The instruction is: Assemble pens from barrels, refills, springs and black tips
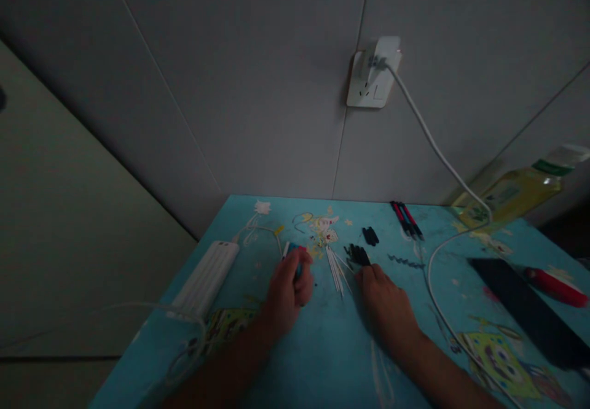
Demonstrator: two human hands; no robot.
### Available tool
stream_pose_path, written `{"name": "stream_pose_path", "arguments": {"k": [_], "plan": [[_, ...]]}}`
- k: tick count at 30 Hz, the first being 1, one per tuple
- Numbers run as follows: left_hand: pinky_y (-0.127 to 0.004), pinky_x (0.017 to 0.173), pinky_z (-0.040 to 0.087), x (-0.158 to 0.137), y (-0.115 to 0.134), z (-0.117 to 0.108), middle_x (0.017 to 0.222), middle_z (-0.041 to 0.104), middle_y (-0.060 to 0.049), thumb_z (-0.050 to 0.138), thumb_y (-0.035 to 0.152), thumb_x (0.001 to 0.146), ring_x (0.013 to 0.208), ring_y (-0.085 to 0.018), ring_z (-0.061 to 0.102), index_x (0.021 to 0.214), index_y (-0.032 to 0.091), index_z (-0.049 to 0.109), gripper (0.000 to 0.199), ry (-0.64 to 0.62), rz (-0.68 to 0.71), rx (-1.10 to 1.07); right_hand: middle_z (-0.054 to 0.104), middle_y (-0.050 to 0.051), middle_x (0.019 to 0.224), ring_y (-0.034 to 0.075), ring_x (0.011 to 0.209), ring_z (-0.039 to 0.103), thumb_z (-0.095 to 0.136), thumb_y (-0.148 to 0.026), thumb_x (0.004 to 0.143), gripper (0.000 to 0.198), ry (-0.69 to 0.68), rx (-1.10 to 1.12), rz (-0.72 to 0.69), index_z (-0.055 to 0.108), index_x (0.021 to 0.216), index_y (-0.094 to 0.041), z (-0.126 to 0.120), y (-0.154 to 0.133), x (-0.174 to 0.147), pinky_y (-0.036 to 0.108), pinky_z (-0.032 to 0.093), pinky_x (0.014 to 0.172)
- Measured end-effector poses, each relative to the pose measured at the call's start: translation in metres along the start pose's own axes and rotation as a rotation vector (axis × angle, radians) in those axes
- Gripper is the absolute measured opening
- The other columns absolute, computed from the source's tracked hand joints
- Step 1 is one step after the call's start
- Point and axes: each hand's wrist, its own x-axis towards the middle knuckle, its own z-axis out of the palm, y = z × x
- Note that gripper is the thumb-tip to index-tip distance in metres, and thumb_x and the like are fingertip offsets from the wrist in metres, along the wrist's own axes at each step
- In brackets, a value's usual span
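My left hand is closed around a small bundle with blue, white and red ends, perhaps pen parts; the fingers hide most of it. My right hand reaches to a small heap of short black pieces, its fingertips pinched at the near end of one of them. Between the hands lie several thin white sticks, like pen refills, loosely fanned out. Another group of short black pieces rests just beyond the heap. Farther back on the right are black-and-red pens, side by side.
A white power strip with cords lies at the left edge of the blue patterned tabletop. On the right are a dark flat slab, a red-handled object and a bottle of yellow liquid. A white cable hangs from the wall socket.
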Motion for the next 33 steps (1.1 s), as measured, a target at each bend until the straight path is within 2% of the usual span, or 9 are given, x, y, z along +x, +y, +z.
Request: {"name": "stream_pose_path", "arguments": {"k": [3, 5, 7, 12, 16, 21, 25, 30, 33], "plan": [[-0.026, 0.054, 0.039, -0.012, 0.003, -0.015, 0.055, 0.048, -0.001, 0.059, 0.061, 0.086, 0.052, -0.012, 0.044, 0.066, 0.02, 0.065, 0.046, -0.036, 0.358, 0.349, 0.063, 0.011, 0.094, 0.022, 0.075, 0.067, 0.044, -0.02, 0.1, 0.013, 0.0, -0.001, -0.002, 0.055, 0.094, -0.017, 0.001, 0.001, -0.001, 0.028, 0.047, 0.053], [-0.034, 0.072, 0.043, -0.019, 0.006, -0.02, 0.063, 0.058, -0.006, 0.065, 0.057, 0.083, 0.067, -0.019, 0.053, 0.068, 0.02, 0.07, 0.039, -0.187, 0.442, 0.569, 0.063, 0.011, 0.095, 0.022, 0.076, 0.067, 0.044, -0.017, 0.099, 0.012, -0.005, -0.005, -0.001, 0.055, 0.093, -0.018, 0.0, 0.001, -0.003, 0.027, 0.047, 0.053], [-0.036, 0.076, 0.042, -0.022, 0.011, -0.016, 0.069, 0.058, -0.007, 0.065, 0.05, 0.085, 0.072, -0.022, 0.052, 0.072, 0.021, 0.07, 0.033, -0.183, 0.481, 0.61, 0.063, 0.011, 0.096, 0.022, 0.076, 0.067, 0.043, -0.014, 0.098, 0.013, -0.008, -0.002, 0.003, 0.055, 0.093, -0.018, -0.002, 0.001, -0.005, 0.027, 0.046, 0.053], [-0.03, 0.074, 0.044, -0.01, 0.021, 0.009, 0.076, 0.051, -0.003, 0.067, 0.049, 0.085, 0.072, -0.017, 0.049, 0.078, 0.02, 0.062, 0.03, -0.047, 0.406, 0.19, 0.064, 0.01, 0.094, 0.021, 0.074, 0.066, 0.042, -0.015, 0.098, 0.013, 0.013, 0.077, 0.033, 0.054, 0.093, -0.018, -0.002, 0.007, -0.009, 0.028, 0.045, 0.056], [-0.021, 0.061, 0.047, 0.01, 0.029, 0.011, 0.073, 0.044, 0.001, 0.06, 0.042, 0.093, 0.062, -0.009, 0.047, 0.086, 0.019, 0.059, 0.024, 0.102, 0.005, -0.358, 0.068, 0.008, 0.086, 0.022, 0.073, 0.067, 0.042, -0.02, 0.097, 0.017, -0.009, 0.328, 0.076, 0.058, 0.09, -0.02, -0.001, 0.019, -0.008, 0.028, 0.046, 0.06], [-0.02, 0.064, 0.052, 0.012, 0.031, 0.01, 0.077, 0.052, 0.0, 0.058, 0.04, 0.095, 0.063, -0.008, 0.053, 0.09, 0.018, 0.06, 0.022, 0.107, -0.107, -0.47, 0.074, 0.009, 0.09, 0.024, 0.081, 0.069, 0.041, -0.033, 0.097, 0.029, 0.035, 0.836, 0.06, 0.066, 0.103, -0.019, -0.006, 0.027, -0.002, 0.033, 0.052, 0.074], [-0.036, 0.083, 0.053, 0.001, 0.027, 0.014, 0.084, 0.062, -0.005, 0.057, 0.051, 0.093, 0.082, -0.018, 0.063, 0.085, 0.018, 0.061, 0.034, -0.085, -0.116, -0.164, 0.074, 0.01, 0.103, 0.028, 0.098, 0.067, 0.05, -0.042, 0.093, 0.037, 0.062, 1.086, 0.091, 0.069, 0.112, -0.018, -0.016, 0.023, -0.002, 0.04, 0.05, 0.089], [-0.038, 0.096, 0.044, -0.008, 0.009, 0.011, 0.096, 0.07, -0.007, 0.062, 0.033, 0.092, 0.097, -0.024, 0.065, 0.103, 0.022, 0.068, 0.017, -0.262, 0.129, 0.699, 0.07, 0.005, 0.088, 0.022, 0.083, 0.064, 0.054, -0.046, 0.092, 0.035, 0.009, 1.277, 0.151, 0.068, 0.107, -0.017, -0.021, 0.008, -0.01, 0.033, 0.05, 0.077], [-0.033, 0.088, 0.046, -0.014, 0.0, 0.012, 0.104, 0.071, -0.009, 0.059, 0.028, 0.093, 0.096, -0.025, 0.066, 0.113, 0.025, 0.066, 0.022, -0.37, 0.224, 1.003, 0.065, 0.001, 0.079, 0.016, 0.07, 0.058, 0.057, -0.045, 0.092, 0.031, -0.011, 1.426, 0.151, 0.064, 0.103, -0.017, -0.019, -0.001, -0.015, 0.026, 0.046, 0.065]]}}
